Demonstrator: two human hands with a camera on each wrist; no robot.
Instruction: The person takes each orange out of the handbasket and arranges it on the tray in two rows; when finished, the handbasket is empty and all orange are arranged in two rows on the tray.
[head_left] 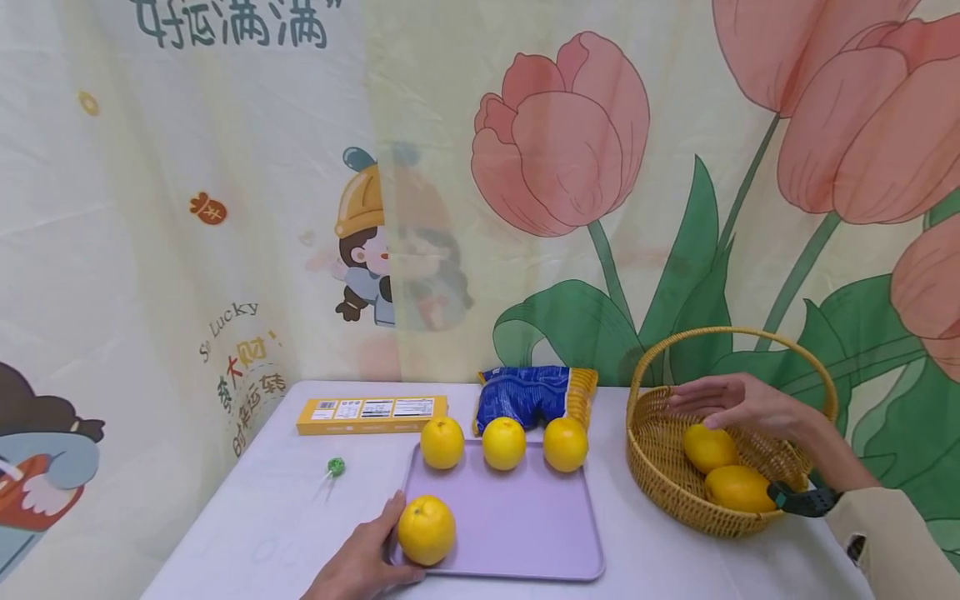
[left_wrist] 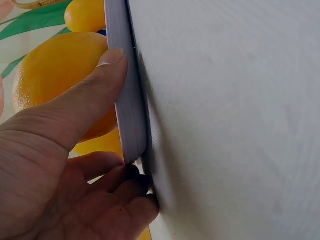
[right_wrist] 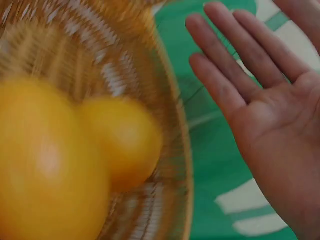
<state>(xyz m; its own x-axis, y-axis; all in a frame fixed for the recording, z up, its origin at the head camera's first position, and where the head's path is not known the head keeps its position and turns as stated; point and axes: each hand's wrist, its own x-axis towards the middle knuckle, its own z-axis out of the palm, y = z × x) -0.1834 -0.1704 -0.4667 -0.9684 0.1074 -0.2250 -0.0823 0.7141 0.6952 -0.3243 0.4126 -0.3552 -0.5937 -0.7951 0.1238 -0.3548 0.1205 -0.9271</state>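
Observation:
My left hand [head_left: 366, 550] grips the near left corner of a lilac tray [head_left: 525, 525]; in the left wrist view its thumb [left_wrist: 95, 92] lies on the tray's rim and the other fingers curl at the corner. Right beside that hand, an orange [head_left: 427, 531] sits in the tray. Along the far edge stand three more yellow-orange oranges [head_left: 503, 444]. With fingers extended, my right hand [head_left: 750, 406] hovers over a wicker basket [head_left: 667, 504] and holds nothing. Inside the basket lie two yellow-orange fruits, a rounder one [head_left: 708, 448] and a longer one [head_left: 738, 489]. The right wrist view shows them blurred.
Behind the tray lies a blue and yellow packet [head_left: 528, 392]. An orange-yellow box [head_left: 371, 415] is at the back left, with a green lollipop [head_left: 335, 467] in front of it. The basket's handle [head_left: 720, 331] arches up. A printed curtain [head_left: 420, 358] hangs behind the table.

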